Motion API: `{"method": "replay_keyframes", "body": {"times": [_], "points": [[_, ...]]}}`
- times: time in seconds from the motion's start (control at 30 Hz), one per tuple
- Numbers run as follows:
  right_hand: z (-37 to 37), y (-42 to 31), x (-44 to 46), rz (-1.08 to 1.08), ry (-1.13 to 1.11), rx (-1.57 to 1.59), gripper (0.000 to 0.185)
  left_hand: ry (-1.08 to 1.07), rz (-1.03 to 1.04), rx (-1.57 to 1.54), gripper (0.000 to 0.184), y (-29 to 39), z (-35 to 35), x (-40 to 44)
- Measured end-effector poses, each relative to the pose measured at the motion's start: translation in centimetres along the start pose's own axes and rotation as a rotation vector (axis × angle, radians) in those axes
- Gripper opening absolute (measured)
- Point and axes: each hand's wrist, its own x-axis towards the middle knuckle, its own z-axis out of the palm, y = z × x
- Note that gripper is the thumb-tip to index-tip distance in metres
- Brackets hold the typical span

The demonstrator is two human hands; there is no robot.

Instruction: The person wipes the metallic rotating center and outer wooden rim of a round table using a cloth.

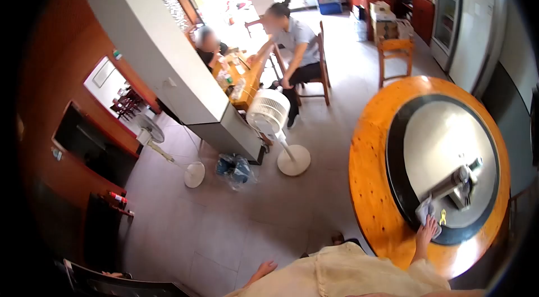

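Observation:
My right hand (428,229) is closed on a greyish cloth (425,211), pressed against the near edge of the round table's dark ring (397,176). Just beyond the cloth, a metallic cylinder (449,183) lies on the shiny centre plate (432,140), with a grey stand-like object (464,197) beside it. A small yellow item (443,217) is close to the right of my fingers. My left hand (264,268) hangs low beside my beige clothing, away from the table, with its fingers loosely extended and nothing visible in them.
The wooden table rim (368,184) curves around my right side. On the floor stand a white fan (269,112), another fan (149,128) and a bagged bin (234,169) near a pillar (163,39). Two people sit at a wooden table (247,81); a chair (396,53) stands farther back.

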Motion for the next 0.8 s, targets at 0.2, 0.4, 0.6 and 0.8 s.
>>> {"method": "replay_keyframes", "body": {"times": [0.2, 0.4, 0.6, 0.8], "points": [[3.4, 0.7, 1.5, 0.157, 0.122, -0.078, 0.063, -0.084, -0.043, 0.020, 0.063, -4.6, 1.3, -2.8], [0.8, -4.7, -1.2, 0.029, -0.043, -0.015, 0.064, -0.205, 0.027, 0.153, 0.063, -2.8, 1.8, -2.1], [-2.5, -6.3, -2.4, -0.086, -0.131, 0.074, 0.063, -0.206, 0.083, 0.232, 0.063, 0.4, 3.3, -1.2], [-4.4, -2.2, -4.0, -0.398, -0.137, 0.090, 0.063, -0.207, 0.101, 0.296, 0.063, 5.4, 7.1, -1.4]]}}
